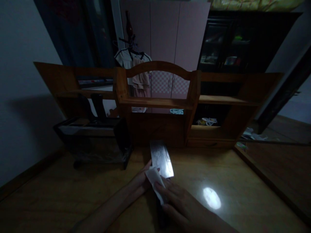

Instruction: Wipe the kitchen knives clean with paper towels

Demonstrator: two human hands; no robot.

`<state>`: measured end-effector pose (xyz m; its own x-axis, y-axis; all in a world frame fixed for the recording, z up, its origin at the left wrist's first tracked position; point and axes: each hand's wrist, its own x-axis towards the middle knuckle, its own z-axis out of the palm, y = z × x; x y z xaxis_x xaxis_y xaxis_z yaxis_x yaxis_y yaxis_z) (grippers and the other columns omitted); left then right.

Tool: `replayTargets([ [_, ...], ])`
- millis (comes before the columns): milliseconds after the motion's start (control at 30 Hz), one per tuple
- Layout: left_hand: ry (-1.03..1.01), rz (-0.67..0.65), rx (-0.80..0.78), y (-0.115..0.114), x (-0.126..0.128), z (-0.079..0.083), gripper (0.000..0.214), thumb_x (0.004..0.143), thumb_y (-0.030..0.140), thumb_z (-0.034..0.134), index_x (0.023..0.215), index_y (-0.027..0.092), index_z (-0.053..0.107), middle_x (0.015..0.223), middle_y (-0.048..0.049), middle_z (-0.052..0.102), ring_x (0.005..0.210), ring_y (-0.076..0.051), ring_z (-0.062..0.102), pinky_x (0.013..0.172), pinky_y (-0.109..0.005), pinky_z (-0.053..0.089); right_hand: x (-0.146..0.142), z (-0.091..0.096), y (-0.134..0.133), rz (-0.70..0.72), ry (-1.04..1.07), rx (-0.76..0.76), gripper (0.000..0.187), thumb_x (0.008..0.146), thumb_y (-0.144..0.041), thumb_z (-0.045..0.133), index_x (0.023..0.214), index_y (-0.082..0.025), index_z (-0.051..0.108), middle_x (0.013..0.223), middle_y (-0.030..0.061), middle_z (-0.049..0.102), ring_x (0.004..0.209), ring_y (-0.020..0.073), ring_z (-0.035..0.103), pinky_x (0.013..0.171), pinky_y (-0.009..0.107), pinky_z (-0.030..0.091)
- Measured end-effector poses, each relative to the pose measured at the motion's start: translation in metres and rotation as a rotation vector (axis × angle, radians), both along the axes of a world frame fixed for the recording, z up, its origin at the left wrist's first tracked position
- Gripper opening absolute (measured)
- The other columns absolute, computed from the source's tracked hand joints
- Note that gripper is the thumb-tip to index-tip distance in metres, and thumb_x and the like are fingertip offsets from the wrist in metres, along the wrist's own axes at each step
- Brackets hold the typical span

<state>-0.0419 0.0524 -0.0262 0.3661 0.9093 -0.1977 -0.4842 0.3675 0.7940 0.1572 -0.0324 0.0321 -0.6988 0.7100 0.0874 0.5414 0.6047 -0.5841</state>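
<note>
A broad-bladed cleaver [161, 158] is held up in front of me, its shiny blade pointing away and its dark handle [161, 215] toward me. My left hand [145, 178] grips it from the left near the base of the blade, with some fingers hidden behind the metal. A white folded cloth or tissue [154, 179] lies against the cleaver where blade and handle meet. My right hand [173, 194] is closed on this white piece, fingertips pressing it onto the cleaver. The right palm partly covers the handle.
On the wooden table [233, 181], a black knife rack [97, 145] stands at the left with two dark handles [97, 106] sticking up. A wooden shelf unit [157, 103] runs along the back edge. Small items [206, 121] sit in its right compartment. The room is dim.
</note>
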Motion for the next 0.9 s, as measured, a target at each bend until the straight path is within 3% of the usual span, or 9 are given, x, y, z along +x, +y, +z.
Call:
replayTargets([
  [133, -0.009, -0.035, -0.009, 0.003, -0.002, -0.005, 0.062, 0.073, 0.016, 0.073, 0.129, 0.022, 0.048, 0.106, -0.0078, 0.065, 0.088, -0.021, 0.064, 0.077, -0.028, 0.048, -0.003, 0.005, -0.001, 0.028, 0.028, -0.032, 0.056, 0.099, -0.039, 0.038, 0.15, -0.03, 0.014, 0.156, 0.0012, 0.018, 0.141, 0.0211, 0.022, 0.116, 0.04, 0.023],
  [333, -0.002, -0.061, 0.006, 0.009, -0.003, -0.016, 0.044, 0.074, 0.015, 0.069, 0.116, 0.018, 0.056, 0.103, -0.0094, 0.065, 0.087, -0.024, 0.064, 0.074, -0.031, 0.049, -0.004, 0.008, -0.001, 0.067, 0.04, -0.017, 0.054, 0.099, -0.035, 0.039, 0.149, -0.029, 0.02, 0.154, 0.0004, 0.022, 0.141, 0.0214, 0.021, 0.116, 0.039, 0.022],
  [567, -0.022, -0.092, -0.033, 0.01, -0.006, -0.011, 0.046, 0.074, 0.012, 0.067, 0.117, 0.019, 0.055, 0.102, -0.0087, 0.064, 0.082, -0.021, 0.065, 0.071, -0.029, 0.05, -0.003, 0.011, -0.003, 0.106, 0.007, 0.035, 0.048, 0.098, -0.031, 0.039, 0.145, -0.024, 0.034, 0.15, 0.0037, 0.034, 0.141, 0.02, 0.023, 0.116, 0.037, 0.022],
  [800, -0.11, -0.097, -0.101, 0.009, -0.003, -0.006, 0.052, 0.072, 0.004, 0.065, 0.119, 0.021, 0.052, 0.096, -0.0058, 0.064, 0.077, -0.019, 0.065, 0.073, -0.031, 0.052, -0.004, 0.026, -0.006, 0.226, 0.076, 0.075, 0.045, 0.094, -0.018, 0.043, 0.139, -0.018, 0.042, 0.145, 0.0078, 0.043, 0.137, 0.0168, 0.033, 0.116, 0.032, 0.02],
  [900, -0.153, -0.065, -0.081, 0.008, -0.002, -0.005, 0.046, 0.071, 0.0, 0.064, 0.113, 0.019, 0.057, 0.098, -0.0058, 0.064, 0.083, -0.017, 0.064, 0.081, -0.03, 0.05, -0.006, 0.023, -0.008, 0.268, 0.1, 0.08, 0.039, 0.094, -0.018, 0.042, 0.132, -0.016, 0.049, 0.136, 0.0092, 0.052, 0.128, 0.0186, 0.045, 0.112, 0.031, 0.028],
])
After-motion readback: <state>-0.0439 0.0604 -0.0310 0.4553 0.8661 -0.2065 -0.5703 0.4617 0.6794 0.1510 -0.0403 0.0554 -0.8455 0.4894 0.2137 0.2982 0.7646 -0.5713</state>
